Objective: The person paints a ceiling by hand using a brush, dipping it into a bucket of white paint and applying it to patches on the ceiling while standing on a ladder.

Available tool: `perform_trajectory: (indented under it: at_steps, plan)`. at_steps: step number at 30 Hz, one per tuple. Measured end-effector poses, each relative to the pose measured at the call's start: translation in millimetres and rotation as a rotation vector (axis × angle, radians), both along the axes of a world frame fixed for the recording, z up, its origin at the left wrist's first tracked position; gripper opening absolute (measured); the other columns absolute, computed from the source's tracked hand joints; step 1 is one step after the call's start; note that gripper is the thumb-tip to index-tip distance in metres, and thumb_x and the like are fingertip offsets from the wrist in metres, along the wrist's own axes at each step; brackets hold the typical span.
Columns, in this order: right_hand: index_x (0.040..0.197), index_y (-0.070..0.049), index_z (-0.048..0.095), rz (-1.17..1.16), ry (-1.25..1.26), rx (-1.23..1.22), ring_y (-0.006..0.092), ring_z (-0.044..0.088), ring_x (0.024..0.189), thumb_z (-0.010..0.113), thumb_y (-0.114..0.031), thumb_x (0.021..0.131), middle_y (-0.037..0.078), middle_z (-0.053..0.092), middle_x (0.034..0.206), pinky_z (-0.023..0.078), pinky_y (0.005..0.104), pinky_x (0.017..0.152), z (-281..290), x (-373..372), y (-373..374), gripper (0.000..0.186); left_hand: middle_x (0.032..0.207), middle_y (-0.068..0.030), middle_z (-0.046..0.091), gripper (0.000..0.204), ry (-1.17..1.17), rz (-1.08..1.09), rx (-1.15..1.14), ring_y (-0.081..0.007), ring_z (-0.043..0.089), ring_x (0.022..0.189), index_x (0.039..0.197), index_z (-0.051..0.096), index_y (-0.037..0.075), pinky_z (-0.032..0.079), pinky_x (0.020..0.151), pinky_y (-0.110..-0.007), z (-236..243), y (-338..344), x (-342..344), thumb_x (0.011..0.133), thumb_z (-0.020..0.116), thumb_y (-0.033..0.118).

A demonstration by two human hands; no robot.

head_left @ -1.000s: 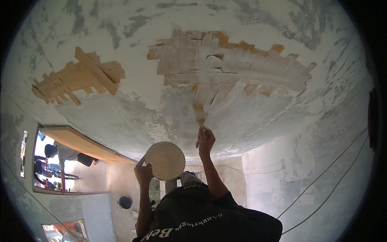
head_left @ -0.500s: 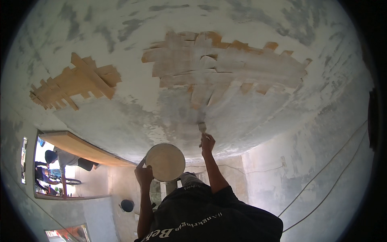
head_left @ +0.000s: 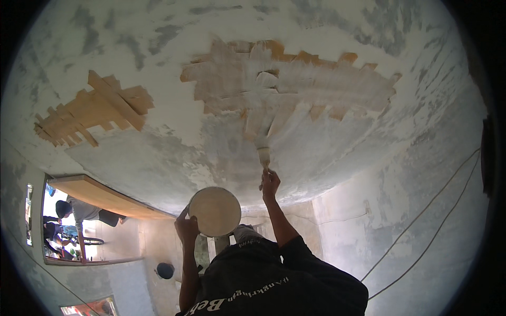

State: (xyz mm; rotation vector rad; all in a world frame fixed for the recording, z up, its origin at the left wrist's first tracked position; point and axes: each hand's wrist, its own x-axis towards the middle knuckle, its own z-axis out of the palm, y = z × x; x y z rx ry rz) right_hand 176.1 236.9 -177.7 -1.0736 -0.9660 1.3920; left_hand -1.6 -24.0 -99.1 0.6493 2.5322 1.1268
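Observation:
My right hand (head_left: 271, 183) is closed around the handle of a flat paintbrush (head_left: 264, 154), bristles pointing up. The bristle tips are at the grey wall (head_left: 221, 145), just below the lower end of a wide patch of brown strips (head_left: 295, 87); contact is hard to make out. A thin whitish coat covers much of that patch, with brown showing along its upper edge. My left hand (head_left: 186, 226) grips the rim of a round container (head_left: 214, 211), whose pale beige interior faces up. Farther left, a smaller patch of brown strips (head_left: 97, 108) is uncoated.
A wooden door (head_left: 105, 195) stands open at the left. Through the doorway are a bending person (head_left: 84, 210) and a bicycle (head_left: 94, 241). A dark round object (head_left: 165, 270) lies at lower left. Two cables (head_left: 421, 224) hang along the right wall.
The brush has moved up slightly, toward the lower end of the wide patch, with my right hand behind it. The container stays nearly in place. The whole view has shifted a little.

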Motion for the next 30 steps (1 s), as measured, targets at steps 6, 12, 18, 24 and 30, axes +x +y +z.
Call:
perform_trajectory:
  at_steps: [6,12,18,24,30]
  plan:
    - [0.1,-0.001,0.062,-0.009,-0.155,-0.283,0.0063,0.044,0.043,0.066,-0.02,0.088,0.0,0.052,0.061,0.038,0.0246,0.034,-65,23,10,0.024,0.047,-0.0127,0.053,0.049,0.02,-0.021,0.039,-0.0149,0.051,0.04,0.118,0.065,0.007,0.043,0.043,-0.037,4,2,0,0.07,0.055,0.005]
    - [0.103,-0.001,0.063,-0.045,-0.243,-0.211,0.0076,0.046,0.045,0.067,-0.02,0.086,0.001,0.055,0.063,0.039,0.0249,0.035,-14,18,22,0.026,0.049,-0.0165,0.049,0.047,-0.094,0.034,0.135,-0.0161,0.044,0.042,0.114,0.067,0.008,0.039,0.045,-0.039,-7,4,2,0.068,0.058,0.006]
    - [0.107,0.0,0.062,0.091,-0.084,-0.006,0.0042,0.042,0.043,0.065,-0.019,0.089,-0.001,0.052,0.062,0.034,0.0221,0.033,90,13,-2,0.026,0.048,-0.0174,0.052,0.048,-0.026,-0.038,0.15,-0.0166,0.044,0.039,0.115,0.065,0.003,0.041,0.043,-0.037,-6,5,8,0.068,0.055,0.005]
    - [0.108,0.001,0.061,0.08,-0.103,0.089,0.0033,0.038,0.04,0.064,-0.019,0.091,-0.001,0.05,0.061,0.031,0.0214,0.032,84,20,-16,0.027,0.048,-0.018,0.05,0.046,-0.013,-0.004,0.066,-0.0197,0.046,0.041,0.112,0.068,0.009,0.041,0.047,-0.04,-8,10,12,0.067,0.058,0.008]
    - [0.108,0.0,0.061,0.1,-0.139,0.022,0.0042,0.042,0.041,0.064,-0.019,0.09,-0.001,0.051,0.06,0.032,0.0226,0.033,20,8,-1,0.027,0.053,-0.0203,0.054,0.045,-0.064,0.04,0.075,-0.0228,0.05,0.043,0.112,0.068,0.01,0.043,0.049,-0.042,-5,6,11,0.068,0.061,0.01]
